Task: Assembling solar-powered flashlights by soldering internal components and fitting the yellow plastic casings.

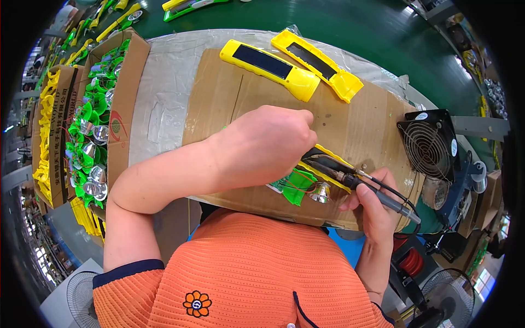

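My right hand (377,202) is closed around a soldering iron (387,202) with a grey handle and a black cable. The iron's metal front end points left, over a yellow flashlight shell half (334,183) with dark insides lying between my hands. My left hand (279,139) is closed at the left end of this shell; its fingertips are hidden behind the hand, so what they pinch does not show. Just in front of the shell, nearer me, lie a green plastic part (298,186) with thin red wires and a small silver reflector (321,192).
Two yellow flashlight shells with dark panels (262,61) (313,61) lie at the cardboard's (219,93) far side. A black fan (429,145) stands at right. At left, one carton (127,93) holds green parts with reflectors, another yellow parts (46,131). Beyond lies a green surface (229,19).
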